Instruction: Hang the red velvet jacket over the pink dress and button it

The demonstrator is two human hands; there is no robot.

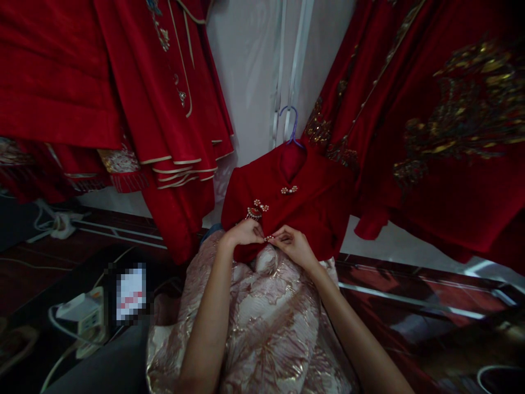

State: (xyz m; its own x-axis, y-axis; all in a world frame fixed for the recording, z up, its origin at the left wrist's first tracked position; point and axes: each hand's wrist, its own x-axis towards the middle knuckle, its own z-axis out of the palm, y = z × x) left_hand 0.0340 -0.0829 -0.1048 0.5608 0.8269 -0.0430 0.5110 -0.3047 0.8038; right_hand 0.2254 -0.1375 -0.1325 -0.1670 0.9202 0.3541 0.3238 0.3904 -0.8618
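Note:
A red jacket [315, 202] with a V-neck hangs from a blue hanger [293, 126]; its lower part meets a pale pink and gold brocade cloth [270, 323]. My left hand [246, 232] pinches one side of a small beaded frog button [268, 238] near the jacket's lower front. From the other side, my right hand [296, 247] has its fingertips closed on the same button. Higher up the front sits another beaded frog button [289, 190]. A beaded ornament with a fan shape [254, 212] lies just above my left hand.
Red garments with gold trim [172, 109] hang at left, and gold-embroidered red garments [451, 126] hang at right. A metal rail [410, 301] runs low at the right. At lower left are a white power strip [90, 317], cables and a blurred-out patch [131, 294].

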